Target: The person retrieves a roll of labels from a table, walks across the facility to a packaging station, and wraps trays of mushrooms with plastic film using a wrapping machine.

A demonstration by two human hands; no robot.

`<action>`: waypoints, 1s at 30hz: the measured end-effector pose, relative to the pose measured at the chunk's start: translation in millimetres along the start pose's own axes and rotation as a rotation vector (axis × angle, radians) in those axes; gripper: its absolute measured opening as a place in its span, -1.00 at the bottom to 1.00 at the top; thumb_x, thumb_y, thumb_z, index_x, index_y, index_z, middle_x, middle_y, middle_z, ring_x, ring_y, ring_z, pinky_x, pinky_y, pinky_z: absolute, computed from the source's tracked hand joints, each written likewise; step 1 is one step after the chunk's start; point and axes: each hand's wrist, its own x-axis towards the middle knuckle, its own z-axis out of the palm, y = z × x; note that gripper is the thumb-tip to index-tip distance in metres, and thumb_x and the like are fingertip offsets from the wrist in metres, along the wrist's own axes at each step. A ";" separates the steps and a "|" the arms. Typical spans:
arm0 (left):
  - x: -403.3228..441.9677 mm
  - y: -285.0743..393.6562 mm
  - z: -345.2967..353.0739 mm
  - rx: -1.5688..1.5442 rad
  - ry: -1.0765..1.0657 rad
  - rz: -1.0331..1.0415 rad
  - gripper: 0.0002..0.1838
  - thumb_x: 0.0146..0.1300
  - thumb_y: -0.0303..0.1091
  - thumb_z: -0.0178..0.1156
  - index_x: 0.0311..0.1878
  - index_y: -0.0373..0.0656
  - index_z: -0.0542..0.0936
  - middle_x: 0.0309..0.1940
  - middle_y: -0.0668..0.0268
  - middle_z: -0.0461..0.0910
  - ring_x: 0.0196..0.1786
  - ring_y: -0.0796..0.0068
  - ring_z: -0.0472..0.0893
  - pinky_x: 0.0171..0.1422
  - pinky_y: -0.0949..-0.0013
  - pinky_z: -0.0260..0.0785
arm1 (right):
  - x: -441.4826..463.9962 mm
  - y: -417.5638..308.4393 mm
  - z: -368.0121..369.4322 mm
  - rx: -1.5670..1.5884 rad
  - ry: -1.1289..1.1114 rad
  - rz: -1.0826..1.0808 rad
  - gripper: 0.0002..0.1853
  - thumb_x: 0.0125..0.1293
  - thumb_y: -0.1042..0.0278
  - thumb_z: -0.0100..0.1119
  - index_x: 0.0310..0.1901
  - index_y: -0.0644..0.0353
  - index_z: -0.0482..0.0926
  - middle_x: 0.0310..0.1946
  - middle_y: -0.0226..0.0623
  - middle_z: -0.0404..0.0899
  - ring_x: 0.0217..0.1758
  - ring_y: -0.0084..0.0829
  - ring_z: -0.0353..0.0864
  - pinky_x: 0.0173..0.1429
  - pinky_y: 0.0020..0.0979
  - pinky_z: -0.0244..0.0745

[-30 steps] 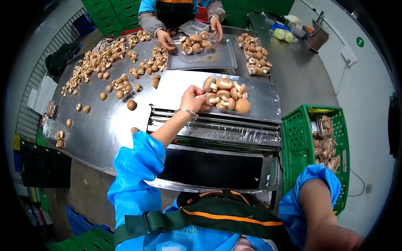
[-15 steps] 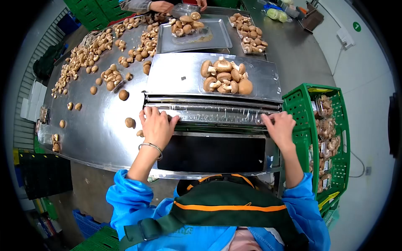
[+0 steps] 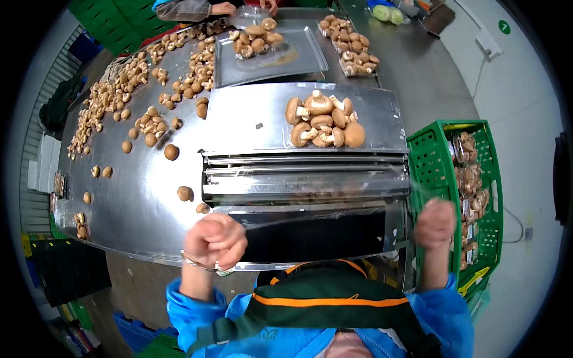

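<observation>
Both curled tight: your left hand point(image 3: 216, 240) and right hand point(image 3: 436, 224), blurred, grip clear film point(image 3: 334, 213) stretched between them above black plate point(image 3: 310, 240); mushrooms point(image 3: 322, 121) sit beyond rollers point(image 3: 304, 160), ahead of you.

A single wide-angle view from a camera on the person's head, facing forward and steeply down. The wearer's own blue jacket point(image 3: 274, 337) and dark green bag point(image 3: 328, 303) fill the bottom centre, nearest the lens. Just beyond, at close range, are the left hand point(image 3: 216, 241) and right hand point(image 3: 436, 224). The metal table point(image 3: 140, 197) recedes upward to a co-worker's sleeve point(image 3: 185, 10), cropped at the top. The outer edges curve into black corners.
</observation>
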 end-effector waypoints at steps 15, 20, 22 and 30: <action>226.5 65.0 -125.1 1.179 0.150 -0.123 -0.61 0.30 -0.11 -0.14 -0.08 -0.23 0.48 -0.02 0.11 0.46 0.17 0.33 0.35 0.10 0.45 0.26 | 195.1 -136.2 -76.8 -1.744 0.753 0.252 -0.59 0.28 0.08 -0.09 -0.04 0.22 0.52 -0.26 -0.20 0.56 0.00 -0.37 0.48 -0.21 -0.46 0.47; 187.5 60.9 -82.8 0.905 0.138 -0.403 -0.29 0.20 0.33 -0.37 0.29 0.07 0.12 0.04 0.03 0.36 -0.08 0.15 0.53 -0.39 0.29 0.59 | 160.5 -113.4 -57.1 -1.397 0.787 0.288 -0.36 0.26 -0.15 -0.14 0.17 0.25 0.22 -0.15 -0.14 0.48 -0.24 -0.38 0.57 -0.66 -0.49 0.54; 174.0 58.2 -67.0 0.943 0.103 -0.352 -0.19 0.19 0.35 -0.42 0.32 -0.10 0.05 0.08 0.01 0.34 -0.09 0.20 0.55 -0.47 0.40 0.57 | 153.6 -97.2 -43.1 -1.389 0.845 0.259 -0.44 0.31 -0.11 -0.23 0.11 0.23 0.30 -0.27 -0.19 0.54 -0.43 -0.46 0.60 -0.67 -0.45 0.56; 59.6 11.6 2.8 0.805 -0.052 -0.465 -0.22 0.23 0.28 -0.33 0.33 -0.14 0.03 0.10 0.01 0.34 0.10 0.17 0.43 -0.28 0.32 0.54 | 52.2 7.6 18.3 -1.499 0.649 0.358 -0.52 0.33 0.12 -0.18 0.22 0.15 0.19 -0.14 -0.14 0.45 -0.41 -0.48 0.59 -0.67 -0.54 0.50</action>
